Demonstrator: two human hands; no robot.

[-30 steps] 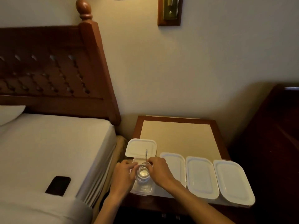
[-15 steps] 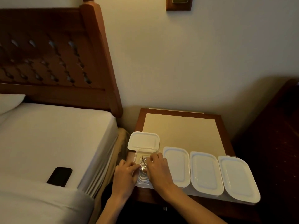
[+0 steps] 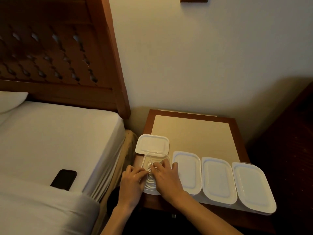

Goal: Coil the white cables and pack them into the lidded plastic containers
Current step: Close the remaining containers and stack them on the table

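An open clear plastic container (image 3: 147,159) stands at the front left of the wooden nightstand (image 3: 193,131). A coiled white cable (image 3: 150,181) lies inside it. My left hand (image 3: 132,184) and my right hand (image 3: 165,177) both reach into the container, fingertips pressing on the coil. A short cable end sticks up between the fingers. The container's white lid (image 3: 152,144) lies flat just behind it. Three closed containers with white lids (image 3: 187,172) (image 3: 218,179) (image 3: 252,185) stand in a row to the right.
A bed with white sheets (image 3: 55,141) fills the left, with a dark phone (image 3: 64,179) lying near its edge. A carved wooden headboard (image 3: 55,53) rises behind. Dark wooden furniture (image 3: 291,133) stands right of the nightstand, which backs onto the wall.
The cable coil went down from above the container into it, and both hands followed, now pressing it flat. The camera tilted downward.
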